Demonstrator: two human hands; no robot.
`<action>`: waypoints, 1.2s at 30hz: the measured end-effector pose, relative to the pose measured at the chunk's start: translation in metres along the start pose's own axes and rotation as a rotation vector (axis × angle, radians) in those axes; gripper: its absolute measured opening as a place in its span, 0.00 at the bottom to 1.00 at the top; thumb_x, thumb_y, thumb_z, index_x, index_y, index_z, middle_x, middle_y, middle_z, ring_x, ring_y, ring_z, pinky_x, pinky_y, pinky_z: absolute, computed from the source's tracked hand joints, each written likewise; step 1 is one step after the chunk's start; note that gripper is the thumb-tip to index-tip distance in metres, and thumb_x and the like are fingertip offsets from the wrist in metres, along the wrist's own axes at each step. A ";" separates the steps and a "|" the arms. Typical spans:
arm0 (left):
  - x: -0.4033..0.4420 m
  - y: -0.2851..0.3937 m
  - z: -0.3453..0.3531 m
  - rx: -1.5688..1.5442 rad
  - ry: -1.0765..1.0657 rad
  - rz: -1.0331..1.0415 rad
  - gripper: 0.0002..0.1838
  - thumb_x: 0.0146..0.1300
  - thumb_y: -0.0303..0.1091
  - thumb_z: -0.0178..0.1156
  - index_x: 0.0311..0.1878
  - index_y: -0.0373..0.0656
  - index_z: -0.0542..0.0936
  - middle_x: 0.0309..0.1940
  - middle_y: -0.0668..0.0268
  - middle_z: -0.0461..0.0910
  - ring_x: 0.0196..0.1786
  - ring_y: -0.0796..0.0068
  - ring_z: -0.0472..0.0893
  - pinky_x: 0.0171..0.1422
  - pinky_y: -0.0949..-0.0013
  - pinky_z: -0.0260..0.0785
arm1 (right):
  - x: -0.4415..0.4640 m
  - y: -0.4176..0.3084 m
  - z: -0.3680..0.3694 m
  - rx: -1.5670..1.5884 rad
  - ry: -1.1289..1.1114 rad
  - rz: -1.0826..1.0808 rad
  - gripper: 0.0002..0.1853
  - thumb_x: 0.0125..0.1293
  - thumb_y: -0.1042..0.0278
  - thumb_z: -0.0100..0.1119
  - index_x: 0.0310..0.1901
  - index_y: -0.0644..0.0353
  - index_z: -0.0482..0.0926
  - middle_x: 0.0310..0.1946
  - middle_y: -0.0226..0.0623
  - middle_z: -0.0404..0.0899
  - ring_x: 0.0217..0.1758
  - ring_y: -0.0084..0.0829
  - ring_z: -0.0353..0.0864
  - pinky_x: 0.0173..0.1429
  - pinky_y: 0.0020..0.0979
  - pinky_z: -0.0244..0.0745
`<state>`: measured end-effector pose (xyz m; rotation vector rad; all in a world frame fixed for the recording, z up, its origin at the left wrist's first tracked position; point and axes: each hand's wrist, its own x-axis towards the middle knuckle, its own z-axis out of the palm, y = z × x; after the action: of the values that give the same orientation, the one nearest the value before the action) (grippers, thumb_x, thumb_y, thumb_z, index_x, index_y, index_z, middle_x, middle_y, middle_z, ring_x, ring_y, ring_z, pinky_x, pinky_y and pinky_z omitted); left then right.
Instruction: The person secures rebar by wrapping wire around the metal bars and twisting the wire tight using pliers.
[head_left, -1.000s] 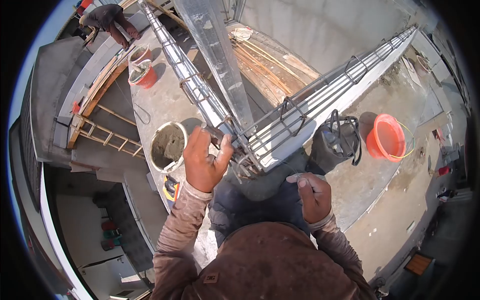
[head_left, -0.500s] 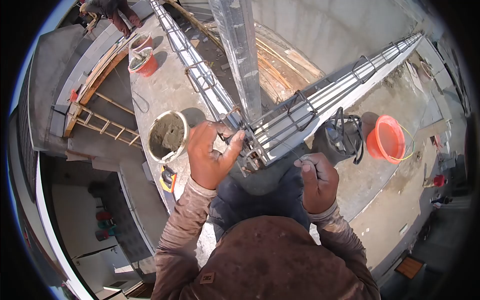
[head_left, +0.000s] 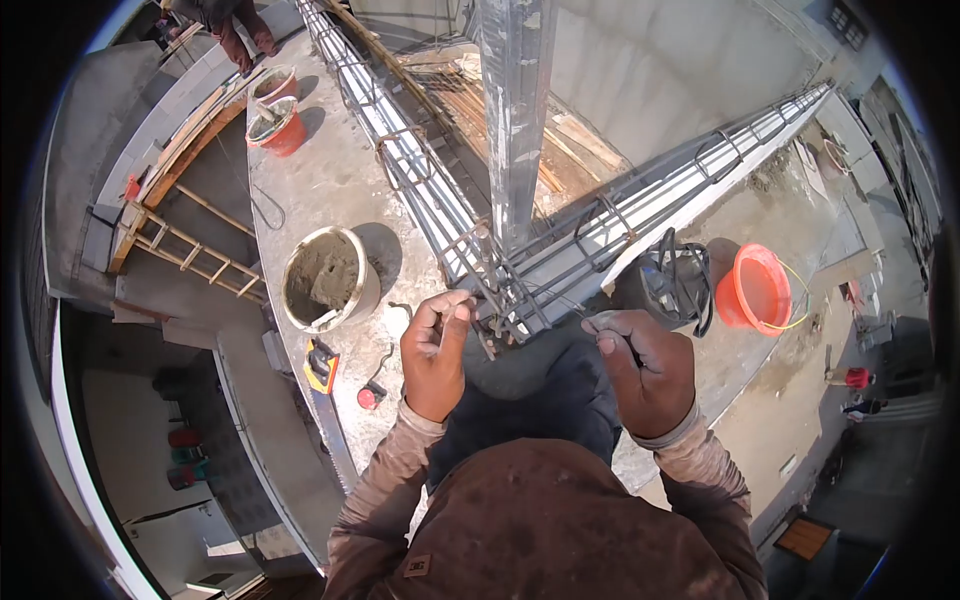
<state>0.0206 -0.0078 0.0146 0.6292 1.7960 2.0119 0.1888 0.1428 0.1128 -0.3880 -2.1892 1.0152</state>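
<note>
The dark steel rebar corner [head_left: 505, 300], where two long cages of bars meet, lies ahead of the person's lap at the foot of an upright grey metal post [head_left: 515, 120]. The left hand [head_left: 433, 358] is raised just beside the corner's near left side, forearm slanting up from below, fingers folded and thumb brought to the forefinger in a closed pinch close to the bars; whether it touches them cannot be told. The right hand [head_left: 645, 372] stands apart from the corner, on its near right, rolled into a loose fist, knuckles bent, thumb pressed toward the curled forefinger and pointing back at the corner. Anything pinched in either hand is too small to make out. Left of the corner are a pale-rimmed mortar bucket [head_left: 370, 292] and a yellow-and-red saw handle [head_left: 322, 366]; right of it, a black open-topped bag [head_left: 638, 290].
</note>
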 end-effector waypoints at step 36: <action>0.057 -0.013 -0.010 -0.119 -0.450 -0.233 0.18 0.75 0.37 0.46 0.57 0.39 0.78 0.39 0.70 0.79 0.29 0.84 0.74 0.38 0.77 0.70 | 0.054 -0.002 0.053 -0.600 -0.401 -0.167 0.07 0.59 0.70 0.62 0.38 0.59 0.77 0.27 0.47 0.81 0.30 0.51 0.81 0.33 0.45 0.76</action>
<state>-0.0326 0.0173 0.0061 0.7292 1.4028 1.6484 0.1134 0.1400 0.1148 -0.2710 -2.8240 0.3416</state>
